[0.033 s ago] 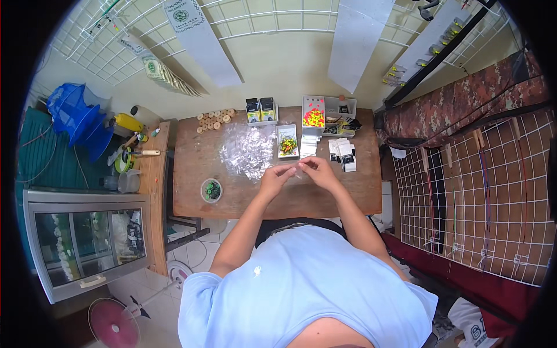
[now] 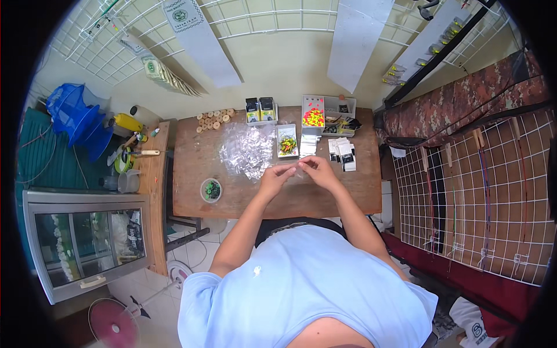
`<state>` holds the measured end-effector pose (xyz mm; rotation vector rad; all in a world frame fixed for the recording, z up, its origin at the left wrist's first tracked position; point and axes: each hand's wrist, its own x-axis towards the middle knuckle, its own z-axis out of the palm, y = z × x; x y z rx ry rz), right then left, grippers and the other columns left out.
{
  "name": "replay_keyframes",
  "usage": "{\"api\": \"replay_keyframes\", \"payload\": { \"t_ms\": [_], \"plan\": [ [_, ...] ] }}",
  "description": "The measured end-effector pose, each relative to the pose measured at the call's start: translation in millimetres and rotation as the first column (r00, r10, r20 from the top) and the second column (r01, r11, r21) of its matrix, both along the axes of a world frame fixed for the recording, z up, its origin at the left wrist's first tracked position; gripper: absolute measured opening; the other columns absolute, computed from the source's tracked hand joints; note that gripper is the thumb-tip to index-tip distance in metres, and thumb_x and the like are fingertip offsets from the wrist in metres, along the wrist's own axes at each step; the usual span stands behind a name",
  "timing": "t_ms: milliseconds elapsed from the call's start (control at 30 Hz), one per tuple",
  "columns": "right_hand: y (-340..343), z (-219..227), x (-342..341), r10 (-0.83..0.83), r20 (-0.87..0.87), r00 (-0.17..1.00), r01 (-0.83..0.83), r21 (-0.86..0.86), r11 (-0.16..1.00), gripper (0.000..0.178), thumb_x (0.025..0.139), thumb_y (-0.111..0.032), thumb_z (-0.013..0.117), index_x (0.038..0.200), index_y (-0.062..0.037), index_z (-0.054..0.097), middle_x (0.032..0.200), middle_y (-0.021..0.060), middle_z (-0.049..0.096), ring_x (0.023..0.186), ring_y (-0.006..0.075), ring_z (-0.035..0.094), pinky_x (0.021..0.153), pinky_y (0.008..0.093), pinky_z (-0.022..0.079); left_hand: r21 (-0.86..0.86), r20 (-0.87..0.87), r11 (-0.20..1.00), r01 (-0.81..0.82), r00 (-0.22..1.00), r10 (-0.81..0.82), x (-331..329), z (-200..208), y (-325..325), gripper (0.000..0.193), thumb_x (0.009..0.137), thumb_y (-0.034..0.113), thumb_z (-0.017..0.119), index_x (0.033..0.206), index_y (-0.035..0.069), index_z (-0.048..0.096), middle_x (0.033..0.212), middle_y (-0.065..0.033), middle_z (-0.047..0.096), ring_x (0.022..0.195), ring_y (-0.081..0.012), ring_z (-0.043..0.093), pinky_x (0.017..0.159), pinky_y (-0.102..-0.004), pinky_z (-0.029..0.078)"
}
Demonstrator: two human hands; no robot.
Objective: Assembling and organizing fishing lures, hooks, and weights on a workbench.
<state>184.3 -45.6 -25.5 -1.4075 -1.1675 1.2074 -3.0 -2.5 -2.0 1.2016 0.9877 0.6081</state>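
Note:
My two hands meet over the middle of a wooden table (image 2: 191, 174). My left hand (image 2: 275, 177) and my right hand (image 2: 318, 169) pinch a small clear plastic bag (image 2: 297, 169) between their fingertips; what it holds is too small to tell. Just beyond the left hand lies a heap of clear plastic bags (image 2: 246, 151). A small white tray of yellow-green pieces (image 2: 287, 142) sits past the hands. Behind it stands a compartment box with orange and yellow pieces (image 2: 314, 116). White and black packets (image 2: 343, 154) lie beyond the right hand.
A round green tub (image 2: 211, 190) sits left of my hands, with wooden discs (image 2: 213, 120) and two dark boxes (image 2: 260, 110) at the table's back. A cluttered side shelf (image 2: 130, 153), a glass cabinet (image 2: 87, 243) and a pink fan (image 2: 113, 322) stand left. A wire grid (image 2: 481, 191) stands right.

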Motion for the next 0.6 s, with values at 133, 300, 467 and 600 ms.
{"api": "replay_keyframes", "payload": {
  "t_ms": [133, 300, 467, 600],
  "plan": [
    [1, 1, -1, 0.003, -0.021, 1.0, -0.003, 0.005, 1.0, 0.022, 0.09, -0.021, 0.067, 0.102, -0.0034, 0.068, 0.083, 0.0, 0.067, 0.074, 0.0062, 0.057, 0.067, 0.0229, 0.046, 0.065, -0.05, 0.998, -0.011, 0.999, 0.014, -1, -10, 3, 0.029, 0.085, 0.025, 0.073, 0.102, 0.001, 0.072, 0.087, -0.0047, 0.071, 0.079, -0.0082, 0.061, 0.071, -0.0247, 0.047],
    [1, 2, 2, 0.073, -0.048, 0.996, -0.077, -0.071, 0.995, 0.022, 0.091, -0.023, 0.065, 0.098, -0.0026, 0.069, 0.08, -0.0004, 0.065, 0.072, 0.0058, 0.054, 0.067, 0.0238, 0.044, 0.113, -0.08, 0.991, -0.073, 0.993, 0.083, 3, -18, 8, 0.025, 0.084, 0.024, 0.074, 0.09, 0.0, 0.071, 0.083, -0.0042, 0.07, 0.077, -0.0059, 0.059, 0.069, -0.0215, 0.046],
    [3, -7, -2, 0.029, -0.058, 0.998, -0.032, -0.046, 0.998, 0.022, 0.091, -0.024, 0.065, 0.097, -0.0031, 0.069, 0.078, -0.0006, 0.065, 0.072, 0.0062, 0.054, 0.067, 0.0242, 0.045, 0.15, -0.069, 0.984, -0.094, 0.992, 0.105, 4, -33, 10, 0.022, 0.085, 0.023, 0.074, 0.086, 0.001, 0.069, 0.081, -0.002, 0.068, 0.072, -0.0056, 0.058, 0.065, -0.0204, 0.045],
    [5, 0, -2, 0.022, 0.051, 0.998, -0.019, -0.057, 0.998, 0.022, 0.089, -0.023, 0.067, 0.095, -0.0024, 0.069, 0.077, -0.0013, 0.065, 0.071, 0.007, 0.055, 0.067, 0.0246, 0.045, 0.206, -0.173, 0.978, -0.043, 0.982, 0.079, 1, -29, 10, 0.023, 0.084, 0.023, 0.075, 0.088, 0.001, 0.069, 0.08, 0.0005, 0.067, 0.071, -0.0043, 0.056, 0.062, -0.0198, 0.043]
  ]
}}
